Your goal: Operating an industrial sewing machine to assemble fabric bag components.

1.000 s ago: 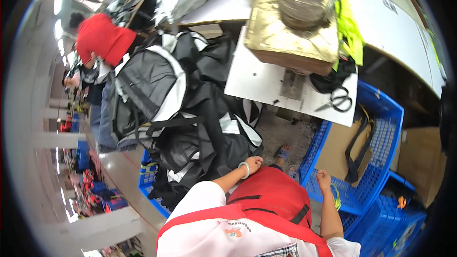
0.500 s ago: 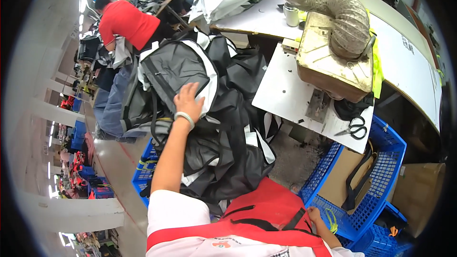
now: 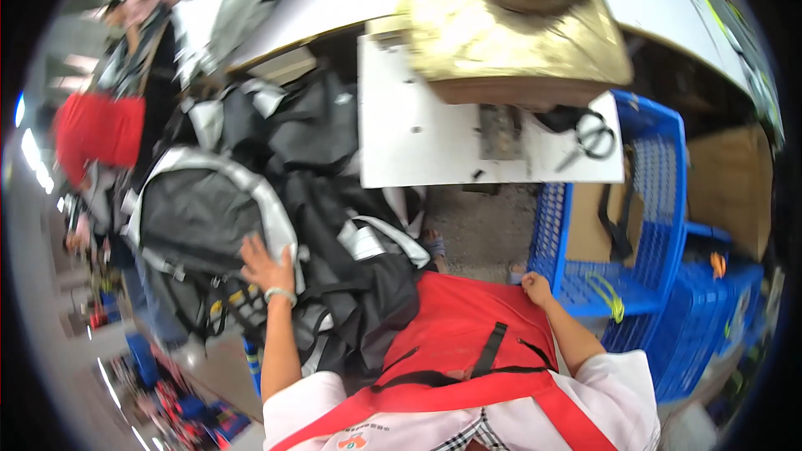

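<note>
My left hand (image 3: pixel 266 266) lies flat with spread fingers on a grey and black backpack (image 3: pixel 200 217) with a silver-grey trim, at the top of a heap of dark bags (image 3: pixel 334 225) to my left. A pale band sits on that wrist. My right hand (image 3: pixel 535 288) rests at the edge of my red apron (image 3: pixel 468 326), next to the rim of a blue plastic crate (image 3: pixel 555 225); its fingers look curled and I see nothing in them.
A white sewing table (image 3: pixel 426 134) with a gold-coloured machine (image 3: pixel 518 33) and black scissors (image 3: pixel 595 138) stands ahead. Blue crates (image 3: pixel 718 317) with cardboard and straps stand at the right. A person in red (image 3: pixel 96 129) is at the far left.
My left hand has stayed on the backpack and drawn it nearer to me. The view has swung, so the table and the crates now lie more to the right.
</note>
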`<state>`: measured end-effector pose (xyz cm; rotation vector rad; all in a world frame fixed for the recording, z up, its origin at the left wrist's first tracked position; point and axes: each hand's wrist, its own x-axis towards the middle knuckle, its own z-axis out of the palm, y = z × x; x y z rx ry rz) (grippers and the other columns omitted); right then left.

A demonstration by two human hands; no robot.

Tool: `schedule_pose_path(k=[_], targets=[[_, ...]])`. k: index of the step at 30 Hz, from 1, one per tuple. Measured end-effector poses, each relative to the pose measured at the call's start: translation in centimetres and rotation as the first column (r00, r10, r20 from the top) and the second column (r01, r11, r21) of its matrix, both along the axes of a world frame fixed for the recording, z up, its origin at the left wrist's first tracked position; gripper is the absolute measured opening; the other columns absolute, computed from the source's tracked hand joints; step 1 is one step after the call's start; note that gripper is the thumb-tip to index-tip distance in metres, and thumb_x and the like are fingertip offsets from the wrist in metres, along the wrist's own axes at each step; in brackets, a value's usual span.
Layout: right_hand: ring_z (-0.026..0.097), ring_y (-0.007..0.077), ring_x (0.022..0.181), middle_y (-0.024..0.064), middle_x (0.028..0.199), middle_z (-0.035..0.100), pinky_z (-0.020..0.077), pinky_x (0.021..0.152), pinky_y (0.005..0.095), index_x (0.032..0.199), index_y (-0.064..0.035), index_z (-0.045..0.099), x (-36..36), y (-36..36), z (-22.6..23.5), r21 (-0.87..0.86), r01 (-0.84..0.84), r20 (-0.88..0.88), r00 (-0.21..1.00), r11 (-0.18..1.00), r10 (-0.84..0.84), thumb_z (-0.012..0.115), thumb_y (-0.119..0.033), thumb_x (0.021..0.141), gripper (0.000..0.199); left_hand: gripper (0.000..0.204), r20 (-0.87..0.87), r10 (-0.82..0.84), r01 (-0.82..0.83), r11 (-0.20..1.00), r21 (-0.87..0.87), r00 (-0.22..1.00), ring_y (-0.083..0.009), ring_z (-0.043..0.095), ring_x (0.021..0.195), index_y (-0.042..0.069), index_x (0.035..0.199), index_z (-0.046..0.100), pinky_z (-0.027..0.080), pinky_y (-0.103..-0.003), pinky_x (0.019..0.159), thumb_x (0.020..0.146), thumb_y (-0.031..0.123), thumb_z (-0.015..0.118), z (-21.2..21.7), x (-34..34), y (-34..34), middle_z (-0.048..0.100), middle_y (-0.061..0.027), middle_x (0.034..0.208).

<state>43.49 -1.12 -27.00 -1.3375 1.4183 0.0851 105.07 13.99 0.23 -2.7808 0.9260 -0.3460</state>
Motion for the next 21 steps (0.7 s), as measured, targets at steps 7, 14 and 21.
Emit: schedule_pose_path(k=[7,14,21], targets=[[0.064,0.0436,0.087,0.0234,0.089,0.067,0.0513,0.076,0.0489,0.097,-0.0082,0.066,-7.7,8.5,0.4,0.044,-0.136,-0.433,0.890,0.990,0.142,0.054,-0.020,0.088,0.019,0.081,0.121,-0.022,0.017,0.999,0.037,0.992,-0.0232,0.027,0.143,0.016,0.150,0.032,0.027,-0.056,0.106,0.087,0.065,0.048,-1.9,2.6,-0.6,0.028,-0.0051,0.156],[0.048,0.0368,0.125,0.0177,0.141,0.045,0.0433,0.101,0.0422,0.144,-0.0159,0.030,-7.8,18.2,2.0,0.379,-0.064,-0.468,0.848,0.923,0.251,0.086,-0.029,0.063,0.099,0.085,0.149,-0.104,0.087,0.990,0.115,0.983,-0.0232,0.028,0.143,0.015,0.151,0.028,0.034,-0.054,0.102,0.089,0.072,0.038,-0.5,5.0,0.8,0.028,-0.0014,0.156],[0.041,0.0357,0.131,0.0164,0.143,0.041,0.0305,0.109,0.0457,0.147,-0.0157,0.025,-7.2,21.7,-0.7,0.508,-0.169,-0.266,0.902,0.845,0.340,0.092,-0.039,0.052,0.119,0.089,0.209,-0.112,0.071,0.978,0.194,0.971,-0.0272,0.031,0.141,0.010,0.152,0.022,0.035,-0.052,0.101,0.090,0.073,0.034,-1.1,5.7,1.5,0.027,-0.0067,0.156]])
